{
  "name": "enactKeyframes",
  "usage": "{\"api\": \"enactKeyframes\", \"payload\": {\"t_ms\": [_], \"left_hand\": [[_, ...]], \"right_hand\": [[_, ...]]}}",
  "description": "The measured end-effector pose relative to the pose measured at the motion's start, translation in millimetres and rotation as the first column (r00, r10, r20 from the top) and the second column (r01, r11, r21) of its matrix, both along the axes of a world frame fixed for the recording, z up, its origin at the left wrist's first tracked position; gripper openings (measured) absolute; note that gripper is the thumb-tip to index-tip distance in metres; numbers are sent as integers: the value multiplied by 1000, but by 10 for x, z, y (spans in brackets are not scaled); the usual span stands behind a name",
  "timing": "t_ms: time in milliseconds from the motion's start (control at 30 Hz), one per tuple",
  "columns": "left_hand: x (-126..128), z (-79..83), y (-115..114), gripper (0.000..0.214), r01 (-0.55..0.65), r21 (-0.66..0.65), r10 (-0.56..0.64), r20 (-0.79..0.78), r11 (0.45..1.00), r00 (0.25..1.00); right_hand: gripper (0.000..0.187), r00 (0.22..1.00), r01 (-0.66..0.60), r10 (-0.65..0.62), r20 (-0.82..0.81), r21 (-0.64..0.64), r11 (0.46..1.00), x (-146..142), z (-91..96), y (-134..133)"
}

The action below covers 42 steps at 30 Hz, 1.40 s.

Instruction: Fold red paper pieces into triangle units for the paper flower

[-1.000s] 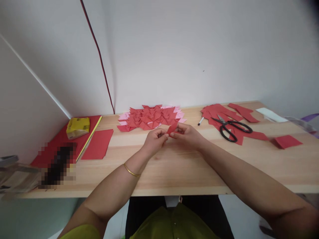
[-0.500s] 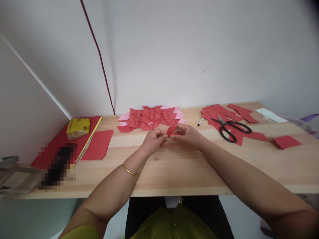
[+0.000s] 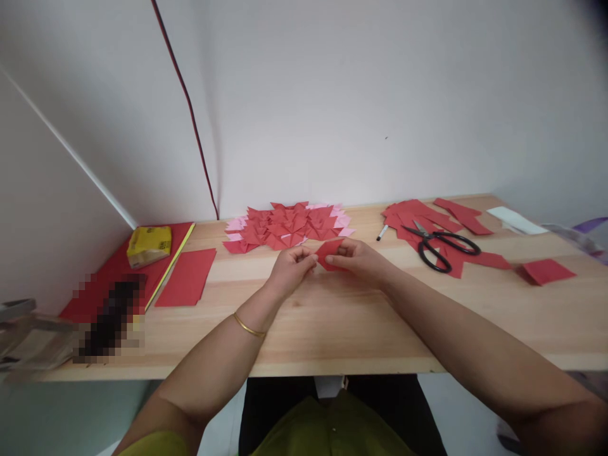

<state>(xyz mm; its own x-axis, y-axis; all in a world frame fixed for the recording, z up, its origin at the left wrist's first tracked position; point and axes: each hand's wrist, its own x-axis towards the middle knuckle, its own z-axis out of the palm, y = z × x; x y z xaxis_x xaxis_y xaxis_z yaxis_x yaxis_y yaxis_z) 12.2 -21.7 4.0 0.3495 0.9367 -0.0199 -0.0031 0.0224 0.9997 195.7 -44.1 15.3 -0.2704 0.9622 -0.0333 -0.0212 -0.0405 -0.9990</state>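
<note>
A small folded piece of red paper (image 3: pixel 327 254) is held between my two hands, just above the wooden table (image 3: pixel 332 329). My left hand (image 3: pixel 293 269) pinches its left corner between thumb and fingertips. From the other side, my right hand (image 3: pixel 358 261) grips it, thumb in front and fingers behind, covering part of the paper. Right behind my hands lies a pile of folded red and pink paper pieces (image 3: pixel 287 227), pointed at the edges.
To the right, black-handled scissors (image 3: pixel 439 244) rest on red paper scraps (image 3: pixel 413 212), near a marker (image 3: pixel 382 232) and a folded red sheet (image 3: pixel 546 271). At left are cut red sheets (image 3: pixel 187 277), a yellow packet (image 3: pixel 149 246) and a blurred-out dark object (image 3: pixel 111 316).
The red paper has turned in my fingers and shows a broader, flatter face now. My right thumb lies across it. Both hands stay in nearly the same place.
</note>
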Motion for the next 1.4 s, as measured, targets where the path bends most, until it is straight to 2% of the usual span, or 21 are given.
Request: {"api": "enactKeyframes", "payload": {"t_ms": [100, 167, 300, 433, 567, 700, 833, 967, 1067, 1167, 1300, 1400], "left_hand": [[-14, -3, -3, 26, 42, 38, -38, -95, 998, 995], [-4, -10, -4, 28, 46, 6, -46, -29, 999, 998], [35, -17, -10, 32, 77, -108, -55, 199, 991, 978], [56, 0, -24, 25, 47, -126, -24, 179, 991, 984], [63, 7, -22, 18, 2, -147, 21, 161, 989, 987], [62, -3, -6, 13, -1, -168, 32, 181, 986, 983], [59, -10, 11, 7, -27, -178, 61, 194, 984, 979], [56, 1, 17, 8, -20, -215, 68, 220, 976, 973], [45, 16, 6, 8, 61, -219, -3, 255, 974, 967], [32, 23, -12, 16, 137, -193, -77, 289, 972, 954], [29, 11, -19, 24, 111, -175, -63, 255, 978, 965], [31, 1, -11, 27, 58, -137, -26, 227, 989, 974]], "right_hand": [[30, 998, 42, -43, -43, -26, 999, -8, -35, 6], [29, 996, 79, -81, -46, -33, 996, -15, -58, 13], [28, 992, 111, -109, -67, 25, 993, -39, -80, 14], [31, 990, 126, -125, -64, 13, 992, -63, -72, -5], [24, 996, 90, -91, 3, 107, 990, -72, -67, -17], [16, 987, 107, -129, 92, 217, 970, -66, -93, -5], [16, 994, 50, -71, 78, 239, 970, -77, -108, 2], [15, 999, 31, -33, 4, 193, 981, -101, -103, -2], [15, 993, 3, 10, -119, 110, 994, -103, -113, -2], [17, 970, -58, 71, -234, 65, 996, -90, -131, 2], [20, 957, -84, 92, -273, 43, 996, -78, -121, 1], [27, 938, -96, 79, -337, -34, 995, -87, -71, -11]]}}
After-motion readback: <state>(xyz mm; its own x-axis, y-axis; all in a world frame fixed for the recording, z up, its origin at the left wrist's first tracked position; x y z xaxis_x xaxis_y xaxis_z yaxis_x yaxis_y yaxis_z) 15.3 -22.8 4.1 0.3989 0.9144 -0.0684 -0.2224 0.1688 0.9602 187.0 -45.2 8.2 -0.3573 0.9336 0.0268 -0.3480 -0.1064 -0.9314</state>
